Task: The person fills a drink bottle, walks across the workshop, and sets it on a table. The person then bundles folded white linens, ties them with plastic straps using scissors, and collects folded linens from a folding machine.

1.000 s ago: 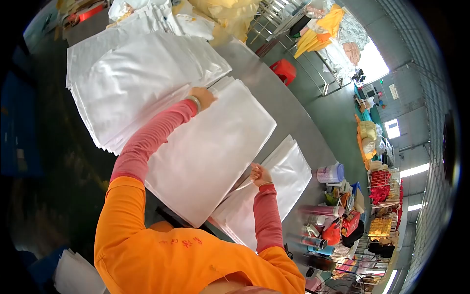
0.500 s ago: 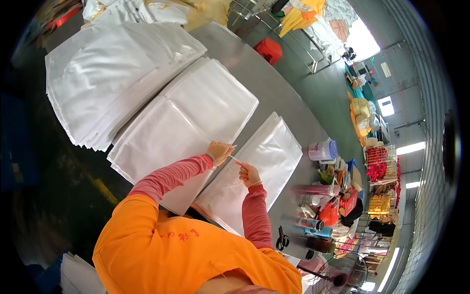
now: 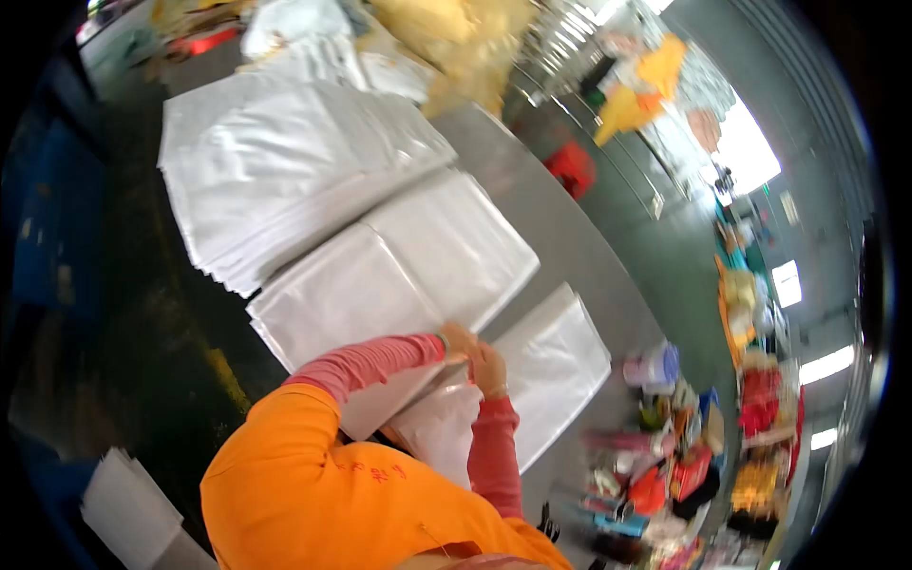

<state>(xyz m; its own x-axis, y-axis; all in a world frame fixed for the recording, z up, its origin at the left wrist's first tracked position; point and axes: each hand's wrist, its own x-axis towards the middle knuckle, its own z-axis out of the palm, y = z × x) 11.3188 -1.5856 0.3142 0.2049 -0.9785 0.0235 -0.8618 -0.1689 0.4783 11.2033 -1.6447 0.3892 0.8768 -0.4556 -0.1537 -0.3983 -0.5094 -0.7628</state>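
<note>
My left hand (image 3: 459,342) and my right hand (image 3: 488,369) meet over the near edge of the middle stack of white sheets (image 3: 408,252). Both have their fingers closed, and blur hides what is between them. A raised crease or band runs across the middle stack. On the left lies a thicker pile of white sheets (image 3: 294,161). Below and to the right of my hands is a smaller folded white stack (image 3: 541,380).
The grey table (image 3: 608,256) curves along the right. On it stand a white and purple container (image 3: 653,366) and a clutter of bottles and bags. A red stool (image 3: 571,169) is beyond it. Yellow material (image 3: 465,47) lies at the far end.
One second ago my left hand was on the far part of the middle stack; it has come down to my right hand. A thin white strip seen between them half a second ago is now indistinct.
</note>
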